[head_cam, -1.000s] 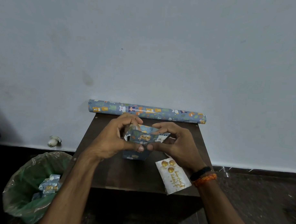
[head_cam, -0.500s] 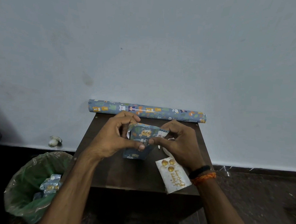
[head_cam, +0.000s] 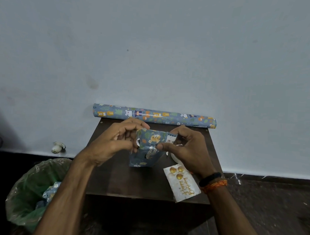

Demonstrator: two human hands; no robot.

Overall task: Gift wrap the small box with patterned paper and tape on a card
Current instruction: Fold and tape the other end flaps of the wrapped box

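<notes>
A small box point(head_cam: 146, 153) wrapped in blue animal-patterned paper stands on the dark brown table point(head_cam: 117, 179). My left hand point(head_cam: 113, 144) grips its upper left side with curled fingers. My right hand point(head_cam: 186, 150) pinches the paper flap at the top right, thumb pressed on the front. A white greeting card point(head_cam: 181, 184) with gold balloons and gold writing lies at the table's front right, partly under my right wrist. A white roll point(head_cam: 174, 157), probably tape, peeks out behind my right hand.
The roll of patterned wrapping paper point(head_cam: 154, 116) lies along the table's back edge against the wall. A bin with a green liner point(head_cam: 34, 192) holding paper scraps stands on the floor at the left. A small white object point(head_cam: 58, 147) lies by the wall.
Both hands have shifted slightly on the top of the box, folding the upper paper flap down flatter. The card and the paper roll have not moved.
</notes>
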